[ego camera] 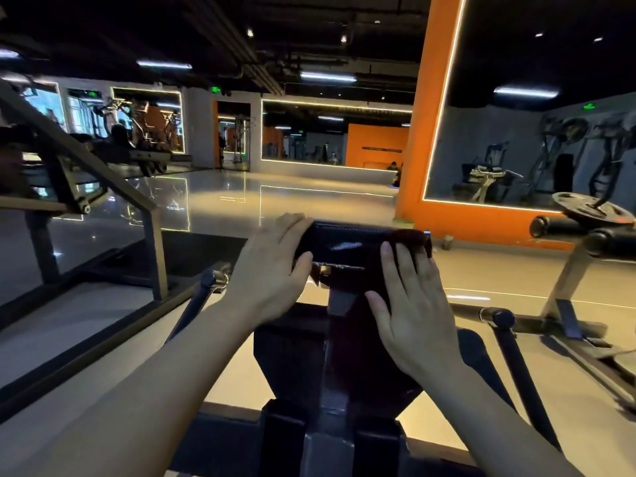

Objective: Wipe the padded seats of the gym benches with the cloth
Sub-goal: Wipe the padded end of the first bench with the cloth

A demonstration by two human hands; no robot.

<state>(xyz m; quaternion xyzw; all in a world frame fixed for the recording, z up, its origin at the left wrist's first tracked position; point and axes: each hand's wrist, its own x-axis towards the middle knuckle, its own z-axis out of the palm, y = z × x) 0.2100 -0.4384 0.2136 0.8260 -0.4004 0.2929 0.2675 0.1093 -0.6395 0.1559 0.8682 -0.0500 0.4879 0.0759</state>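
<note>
Starting from the left, a dark metal frame (103, 187) is seen on the glossy floor (220, 201). The black pad (347, 246) is gripped at its end by the left hand (272, 270). The dark cloth (409, 241) is pressed on it by the flat right hand (413, 304). An orange pillar (430, 132) and a weight plate (590, 211) are seen further right.

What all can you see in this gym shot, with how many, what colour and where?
Black padded bench pad: one, black, centre, under both hands.
Dark maroon cloth: one, draped on the pad's right end and hanging down, under the right hand.
Orange pillar: one, right of centre.
Grey metal weight plate: one, far right, on a machine.
Black foam roller pads: two, far right.
Glossy pale floor: behind the bench.
Left hand: grips the pad's left end.
Right hand: flat on the cloth.
</note>
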